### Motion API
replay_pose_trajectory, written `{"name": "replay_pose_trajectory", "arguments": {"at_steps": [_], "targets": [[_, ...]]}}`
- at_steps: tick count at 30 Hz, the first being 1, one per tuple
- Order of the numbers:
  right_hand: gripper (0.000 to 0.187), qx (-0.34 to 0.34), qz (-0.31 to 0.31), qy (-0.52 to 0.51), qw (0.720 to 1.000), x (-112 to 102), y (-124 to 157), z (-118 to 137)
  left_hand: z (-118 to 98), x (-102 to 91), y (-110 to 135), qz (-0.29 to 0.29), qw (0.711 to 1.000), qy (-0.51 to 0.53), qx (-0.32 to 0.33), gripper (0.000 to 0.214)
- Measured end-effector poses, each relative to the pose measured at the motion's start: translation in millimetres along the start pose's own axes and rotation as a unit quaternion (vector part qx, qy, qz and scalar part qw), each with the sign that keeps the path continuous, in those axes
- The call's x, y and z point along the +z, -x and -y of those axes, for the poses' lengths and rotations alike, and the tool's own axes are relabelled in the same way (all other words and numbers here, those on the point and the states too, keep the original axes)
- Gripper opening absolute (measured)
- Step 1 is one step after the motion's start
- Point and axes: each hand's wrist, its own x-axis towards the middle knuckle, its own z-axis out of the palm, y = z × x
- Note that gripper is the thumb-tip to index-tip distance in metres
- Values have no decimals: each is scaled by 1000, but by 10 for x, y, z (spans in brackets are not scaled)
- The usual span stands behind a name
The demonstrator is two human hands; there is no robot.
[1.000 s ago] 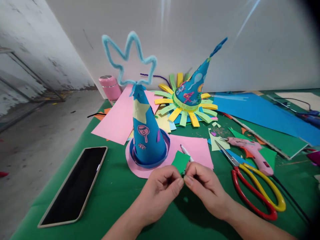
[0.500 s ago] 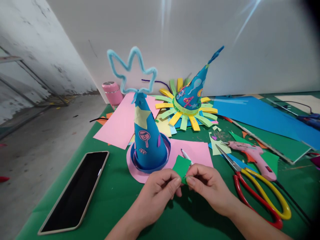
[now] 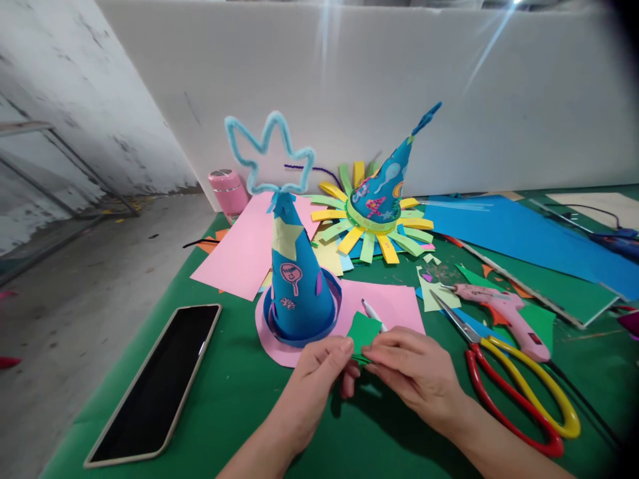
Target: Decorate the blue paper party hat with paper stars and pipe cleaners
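My left hand (image 3: 314, 386) and my right hand (image 3: 417, 372) meet just above the green table cover (image 3: 234, 399), both pinching a small green paper piece (image 3: 363, 330). A white pen (image 3: 373, 314) sticks out behind the paper, and which hand holds it is not clear. Right behind the hands stands a blue cone hat (image 3: 298, 273) with stickers, a yellow star and a light-blue pipe-cleaner star (image 3: 269, 156) on top, set on a round pink brim (image 3: 279, 346).
A phone (image 3: 157, 379) lies at the left. Red-and-yellow scissors (image 3: 519, 392) and a pink glue gun (image 3: 504, 309) lie at the right. Further back are a second blue cone hat (image 3: 382, 193) on yellow-green strips, pink paper (image 3: 239, 246), a blue sheet (image 3: 519, 233) and a pink cup (image 3: 227, 193).
The view tilted up a little. My hands stayed on the green paper piece, and my right fingers have stretched flatter along it.
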Motion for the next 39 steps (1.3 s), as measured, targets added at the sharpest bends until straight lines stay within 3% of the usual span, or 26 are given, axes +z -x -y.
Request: {"name": "replay_pose_trajectory", "arguments": {"at_steps": [4, 8, 10, 13, 16, 25, 29, 33, 39], "targets": [[22, -2, 9, 16, 1000, -1, -3, -8, 9, -13, -19, 1, 1000, -18, 8, 29], [34, 91, 20, -74, 993, -6, 0, 19, -24, -25, -33, -15, 997, -64, 34, 29], [35, 175, 23, -144, 974, -7, -10, 50, -47, -17, -31, -27, 995, -91, 42, 28], [19, 289, 42, -235, 927, 15, -42, 94, -71, 17, -19, -45, 989, -129, 54, 27], [22, 333, 63, -280, 898, 59, -69, 108, -73, 52, -10, -54, 986, -146, 62, 25], [28, 361, 26, -260, 895, 99, -62, 67, 2, 17, -33, -12, 995, -91, 41, 29], [25, 338, 33, -227, 913, 95, -51, 88, -12, 21, -14, -18, 988, -153, 32, 24], [21, 322, 55, -235, 915, 84, -24, 113, -19, 10, 9, 9, 989, -147, 30, 23], [25, 296, 27, -268, 916, 93, 15, 154, -65, 31, 60, 38, 989, -127, 65, 23]]}}
